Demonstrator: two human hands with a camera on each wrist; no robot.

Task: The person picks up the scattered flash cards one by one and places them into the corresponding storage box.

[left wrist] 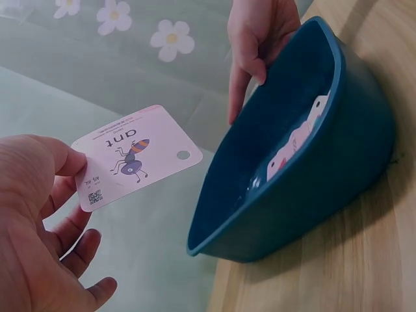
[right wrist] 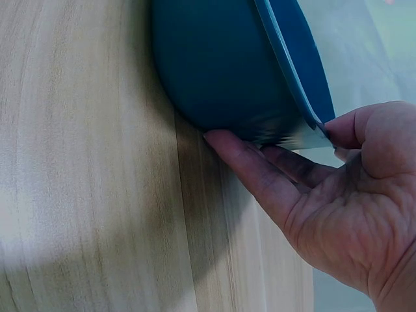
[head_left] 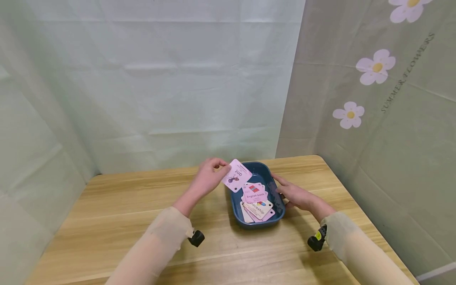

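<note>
My left hand (head_left: 208,176) pinches a pink flash card (head_left: 239,172) by its edge, thumb against fingers. The card reads "ant", with an ant drawn on it and a hole in one corner. It is held over the left rim of a dark blue plastic bin (head_left: 261,171). With its thumb at the rim and fingers against the outer wall, my right hand (head_left: 297,195) grips the bin's right side. Several flash cards (head_left: 257,200) lie in a loose heap inside, "English book" and "spaceship" among the words showing.
The bin stands on a wooden table (head_left: 117,221), near its back edge. Behind hangs a pale curtain (head_left: 178,87), and to the right a curtain with printed flowers (head_left: 377,67). Small black wrist cameras (head_left: 196,238) are strapped at both sleeves.
</note>
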